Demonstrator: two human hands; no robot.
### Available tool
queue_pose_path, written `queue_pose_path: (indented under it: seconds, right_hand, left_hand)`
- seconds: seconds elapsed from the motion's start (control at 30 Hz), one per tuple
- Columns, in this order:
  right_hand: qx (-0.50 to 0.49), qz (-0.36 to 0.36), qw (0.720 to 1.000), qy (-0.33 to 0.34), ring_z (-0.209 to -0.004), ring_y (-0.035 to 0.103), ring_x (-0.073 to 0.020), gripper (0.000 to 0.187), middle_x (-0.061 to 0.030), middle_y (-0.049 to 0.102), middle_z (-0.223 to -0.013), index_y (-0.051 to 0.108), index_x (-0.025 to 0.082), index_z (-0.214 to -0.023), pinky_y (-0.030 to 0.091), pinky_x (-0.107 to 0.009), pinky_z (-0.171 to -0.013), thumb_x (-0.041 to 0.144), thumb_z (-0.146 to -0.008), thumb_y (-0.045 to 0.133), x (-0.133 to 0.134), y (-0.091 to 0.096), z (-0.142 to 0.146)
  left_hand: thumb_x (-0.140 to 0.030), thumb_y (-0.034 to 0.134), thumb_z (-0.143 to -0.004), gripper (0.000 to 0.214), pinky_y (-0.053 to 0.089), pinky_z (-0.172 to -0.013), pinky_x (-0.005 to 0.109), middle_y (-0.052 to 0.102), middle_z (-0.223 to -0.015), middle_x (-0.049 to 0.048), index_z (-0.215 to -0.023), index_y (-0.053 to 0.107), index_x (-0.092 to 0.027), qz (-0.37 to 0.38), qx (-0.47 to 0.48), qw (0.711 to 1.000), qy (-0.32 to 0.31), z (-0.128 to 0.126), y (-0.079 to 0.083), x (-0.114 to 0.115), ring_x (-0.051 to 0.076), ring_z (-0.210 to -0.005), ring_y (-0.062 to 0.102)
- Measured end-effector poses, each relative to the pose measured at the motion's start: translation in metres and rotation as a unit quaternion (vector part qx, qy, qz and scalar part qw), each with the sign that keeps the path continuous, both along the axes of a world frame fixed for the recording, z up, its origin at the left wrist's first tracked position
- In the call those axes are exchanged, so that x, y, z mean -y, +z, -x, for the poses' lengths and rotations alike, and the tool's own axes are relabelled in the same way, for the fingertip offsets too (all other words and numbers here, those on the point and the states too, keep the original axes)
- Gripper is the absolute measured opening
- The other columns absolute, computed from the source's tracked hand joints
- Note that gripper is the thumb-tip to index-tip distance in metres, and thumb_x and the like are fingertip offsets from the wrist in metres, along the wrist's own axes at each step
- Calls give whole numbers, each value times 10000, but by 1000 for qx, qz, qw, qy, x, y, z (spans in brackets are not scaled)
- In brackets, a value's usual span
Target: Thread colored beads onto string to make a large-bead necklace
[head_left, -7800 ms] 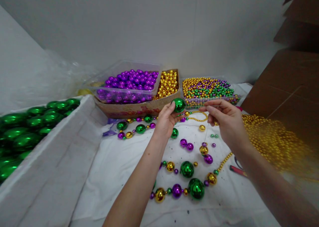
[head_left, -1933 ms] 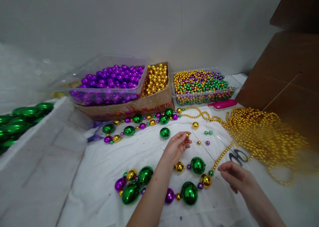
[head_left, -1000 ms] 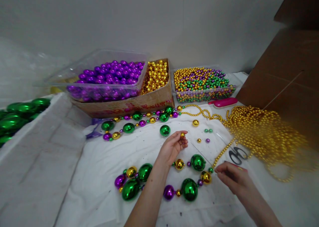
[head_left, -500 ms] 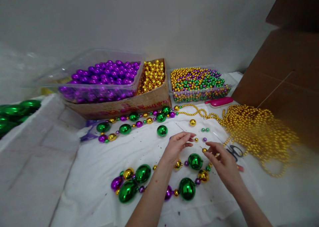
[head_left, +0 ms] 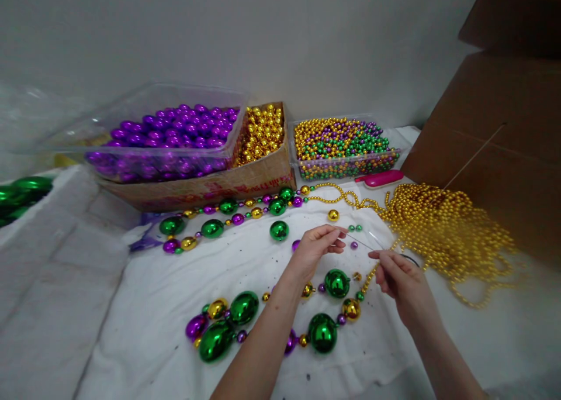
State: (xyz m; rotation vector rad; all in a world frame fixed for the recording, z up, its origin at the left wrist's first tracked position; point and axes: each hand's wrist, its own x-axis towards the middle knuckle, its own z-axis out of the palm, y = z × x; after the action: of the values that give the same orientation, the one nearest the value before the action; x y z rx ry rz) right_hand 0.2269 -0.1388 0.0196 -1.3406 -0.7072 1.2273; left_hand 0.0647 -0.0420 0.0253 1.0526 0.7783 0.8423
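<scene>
My left hand [head_left: 322, 243] is closed in a pinch on one end of a thin pale strand [head_left: 358, 240]. The other end runs to the fingertips of my right hand [head_left: 397, 274], also pinched, so the strand stretches between them. Whether it is thread, wire or a needle I cannot tell. A small gold bead [head_left: 357, 276], slightly blurred, shows below the strand. Under my hands and left forearm lies a bead necklace [head_left: 323, 333] of green, gold and purple balls. Near my left hand are a purple bead [head_left: 354, 245], two small green beads [head_left: 355, 228] and a gold ball [head_left: 333, 214].
A second bead strand [head_left: 213, 228] and a loose green ball [head_left: 279, 230] lie on the white cloth [head_left: 149, 306]. Behind stand a purple-bead tub [head_left: 170, 154], a gold-bead carton [head_left: 205, 190] and a mixed-bead tub [head_left: 346, 169]. Gold bead chains [head_left: 438, 230] and a large carton [head_left: 495, 125] are right.
The small gold bead has left my right fingertips and sits lower. My hands have moved farther apart, the left slightly upward, the right lower. The view has shifted slightly right.
</scene>
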Motion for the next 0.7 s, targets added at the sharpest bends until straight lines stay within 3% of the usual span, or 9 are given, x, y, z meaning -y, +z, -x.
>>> queue_pose_path:
  seconds: [0.07, 0.2, 0.3, 0.4, 0.57, 0.7]
  right_hand:
    - [-65, -7, 998, -23, -399, 319, -47, 296, 30, 539, -541, 647, 164, -917, 179, -189, -390, 434, -796, 636, 4, -3, -4]
    - [-176, -27, 983, -35, -357, 256, -11, 221, 30, 572, -582, 644, 171, -928, 165, -168, -362, 353, -803, 647, 9, -10, -13]
    - [-222, -23, 975, -18, -340, 253, 11, 193, 12, 623, -661, 646, 163, -924, 175, -151, -349, 315, -804, 651, 13, -16, -20]
    - [-214, 5, 977, -7, -341, 284, 22, 191, -24, 678, -745, 649, 152, -928, 194, -136, -350, 298, -806, 661, 17, -22, -25]
    - [-201, 22, 979, 5, -342, 282, 22, 242, -70, 721, -846, 628, 165, -1003, 201, -134, -348, 312, -812, 657, 20, -28, -26]
    - [-173, 17, 985, 1, -344, 286, 17, 296, -99, 727, -876, 589, 171, -1077, 194, -139, -353, 334, -832, 630, 23, -26, -26]
  left_hand:
    - [-295, 559, -826, 229, 493, -691, 271, 679, -930, 77, -932, 687, -137, -68, -126, 990, -2, -1, -10, -4, 146, -756, 617]
    - [-179, 541, -804, 162, 467, -733, 281, 683, -861, 43, -849, 696, -169, -218, -336, 916, 28, -2, -18, -15, 163, -793, 609]
    - [-138, 534, -794, 169, 430, -812, 317, 661, -887, 49, -833, 693, -177, -246, -386, 886, 75, 9, -16, -21, 185, -853, 587]
    - [-137, 515, -806, 178, 427, -783, 322, 648, -881, 62, -847, 686, -168, -260, -429, 859, 101, 22, -15, -21, 194, -825, 581]
    - [-165, 548, -806, 152, 434, -747, 283, 658, -870, 33, -851, 689, -202, -288, -444, 846, 59, 18, -19, -13, 179, -818, 593]
    - [-155, 541, -810, 155, 435, -748, 294, 663, -876, 47, -854, 685, -190, -293, -456, 839, 56, 10, -23, -21, 185, -812, 598]
